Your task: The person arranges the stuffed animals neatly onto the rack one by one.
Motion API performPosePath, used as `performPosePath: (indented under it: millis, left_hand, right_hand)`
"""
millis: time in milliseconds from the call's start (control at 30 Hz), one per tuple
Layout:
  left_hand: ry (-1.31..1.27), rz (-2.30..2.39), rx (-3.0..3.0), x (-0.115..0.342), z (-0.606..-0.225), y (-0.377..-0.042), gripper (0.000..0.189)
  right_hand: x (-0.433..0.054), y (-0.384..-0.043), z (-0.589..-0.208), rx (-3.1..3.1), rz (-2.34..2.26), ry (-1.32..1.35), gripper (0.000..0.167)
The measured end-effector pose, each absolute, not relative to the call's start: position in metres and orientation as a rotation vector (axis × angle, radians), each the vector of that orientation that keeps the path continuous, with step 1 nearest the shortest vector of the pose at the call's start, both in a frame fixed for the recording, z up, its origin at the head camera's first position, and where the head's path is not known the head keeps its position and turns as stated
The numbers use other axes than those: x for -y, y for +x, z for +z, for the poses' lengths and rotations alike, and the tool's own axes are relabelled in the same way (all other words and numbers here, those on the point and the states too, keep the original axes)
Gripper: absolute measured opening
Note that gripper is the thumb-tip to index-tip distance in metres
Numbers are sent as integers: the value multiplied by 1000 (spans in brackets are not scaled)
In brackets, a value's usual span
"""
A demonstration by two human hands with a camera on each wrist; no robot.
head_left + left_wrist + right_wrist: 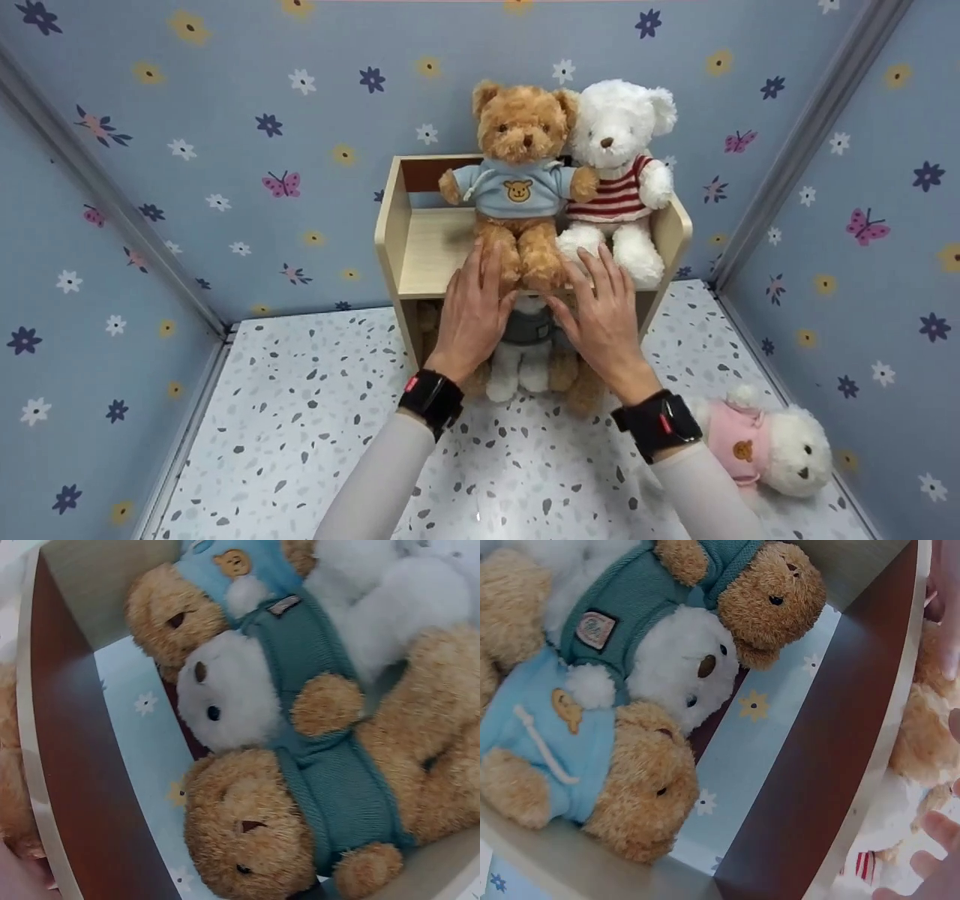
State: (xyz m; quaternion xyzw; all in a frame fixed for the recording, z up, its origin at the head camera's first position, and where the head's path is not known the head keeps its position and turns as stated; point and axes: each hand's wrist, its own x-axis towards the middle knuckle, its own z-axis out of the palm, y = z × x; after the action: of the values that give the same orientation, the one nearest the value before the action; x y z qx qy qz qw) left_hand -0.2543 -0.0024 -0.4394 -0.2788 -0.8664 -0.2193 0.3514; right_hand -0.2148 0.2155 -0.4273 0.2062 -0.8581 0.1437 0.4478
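Observation:
A brown teddy bear [517, 191] in a light-blue hoodie sits upright on the top shelf of a small wooden shelf unit [435, 225]. Beside it on the right, against the side panel, sits a white teddy bear [611, 150] in a red-striped sweater. My left hand [474, 311] touches the brown bear's leg with its fingers extended. My right hand [604, 319] has its fingers extended at the brown bear's foot and the white bear's leg. Neither hand grips anything.
In the lower compartment sit a white bear [232, 690] in green, a brown bear [247, 817] in green and a brown bear [645, 780] in light blue. A white bear [757, 446] in pink lies on the speckled floor [300, 420] at right. Flowered walls [232, 75] surround the unit.

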Motion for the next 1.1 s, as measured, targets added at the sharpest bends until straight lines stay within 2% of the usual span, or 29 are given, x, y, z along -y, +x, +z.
performPosePath:
  millis: [133,467,833,933,1100]
  left_hand:
    - [-797,-569,2224,14,-452,-241,73]
    - [-918,-632,2064,47,-490,-210,52]
    - [-824,-634,2179,85,-544,-186,51]
    - [-770,-622,2225,95,-555,-184,44]
    - [-682,-620,2308,110,-567,-179,46]
  right_hand:
    - [-227,-195,-439,2136,423,547,59]
    - [-262,-161,-480,2115,508,591,53]
    - [-330,-149,-516,2370,517,384,43]
    - [-346,-147,-524,2473,514,375,40]
    - [-364,-136,-532,2633,553,342,44]
